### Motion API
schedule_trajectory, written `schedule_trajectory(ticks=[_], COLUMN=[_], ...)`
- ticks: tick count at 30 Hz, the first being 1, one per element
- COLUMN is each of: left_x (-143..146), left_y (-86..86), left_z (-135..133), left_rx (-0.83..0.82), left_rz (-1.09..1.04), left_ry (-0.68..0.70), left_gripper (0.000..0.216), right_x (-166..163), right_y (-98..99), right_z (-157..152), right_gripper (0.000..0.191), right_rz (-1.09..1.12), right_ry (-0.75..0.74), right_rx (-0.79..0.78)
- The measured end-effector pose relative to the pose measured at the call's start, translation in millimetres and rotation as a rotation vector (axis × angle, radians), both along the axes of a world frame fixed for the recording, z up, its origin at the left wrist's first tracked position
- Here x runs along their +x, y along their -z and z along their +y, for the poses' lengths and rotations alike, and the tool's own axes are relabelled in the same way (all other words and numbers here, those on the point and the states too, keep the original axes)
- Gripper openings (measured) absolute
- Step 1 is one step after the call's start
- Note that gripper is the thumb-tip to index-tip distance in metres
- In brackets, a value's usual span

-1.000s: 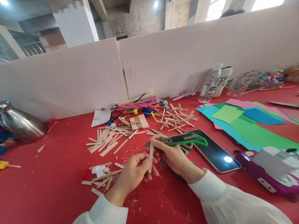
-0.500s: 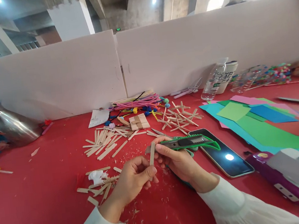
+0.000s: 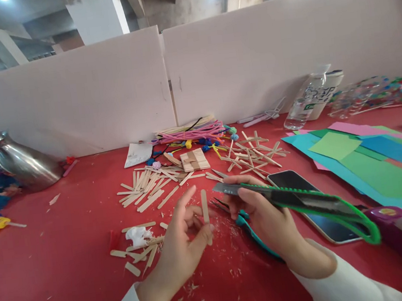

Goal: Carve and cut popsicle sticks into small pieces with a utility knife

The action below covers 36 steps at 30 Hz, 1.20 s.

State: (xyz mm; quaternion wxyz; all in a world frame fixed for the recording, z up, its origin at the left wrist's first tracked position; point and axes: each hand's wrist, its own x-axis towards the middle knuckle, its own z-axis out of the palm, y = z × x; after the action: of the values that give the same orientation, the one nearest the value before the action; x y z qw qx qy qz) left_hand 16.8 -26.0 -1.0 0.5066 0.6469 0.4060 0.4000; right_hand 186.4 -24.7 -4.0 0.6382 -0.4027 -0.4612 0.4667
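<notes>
The left hand pinches a wooden craft stick between thumb and fingers and holds it upright just above the red desk, with the index finger stretched out free. The right hand is wrapped around a green utility knife, thumb on top. Its blade is out and points at the stick, near it but not touching. Below that hand lie teal-handled scissors and, partly under the knife, a smartphone with a dark screen. Wood shavings are scattered on the desk around both hands.

Left of the left hand lie short cut stick pieces and a crumpled white scrap. Further back are a loose pile of craft sticks, crossed stick shapes and a bundle of pipe cleaners (mostly pink). Coloured paper sheets spread out at the right, a plastic bottle leans on the white partition, and a metal pitcher stands far left.
</notes>
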Motion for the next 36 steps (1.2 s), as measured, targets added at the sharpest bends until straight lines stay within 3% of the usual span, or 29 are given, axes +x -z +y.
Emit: schedule_trajectory(ticks=[5, 7, 10, 36], left_x=[-14.3, -17.1, -17.7, -12.6], left_y=[6.4, 6.6, 6.9, 3.6], left_z=[8.6, 10.0, 8.4, 0.4], left_rx=[0.097, 0.084, 0.064, 0.075], left_rz=[0.14, 0.13, 0.088, 0.085], left_ry=[-0.077, -0.06, -0.025, 0.04], left_gripper=[0.041, 0.049, 0.055, 0.048], right_x=[-7.5, -12.2, -15.5, -19.5], right_y=[-3.2, -1.0, 3.8, -0.3], right_z=[-20.2, -24.7, -25.1, -24.7], right_gripper=[0.014, 0.02, 0.03, 0.02], right_rz=[-0.415, -0.516, -0.637, -0.78], right_ry=[0.13, 0.173, 0.148, 0.144], right_rx=[0.204, 0.424, 0.568, 0.498])
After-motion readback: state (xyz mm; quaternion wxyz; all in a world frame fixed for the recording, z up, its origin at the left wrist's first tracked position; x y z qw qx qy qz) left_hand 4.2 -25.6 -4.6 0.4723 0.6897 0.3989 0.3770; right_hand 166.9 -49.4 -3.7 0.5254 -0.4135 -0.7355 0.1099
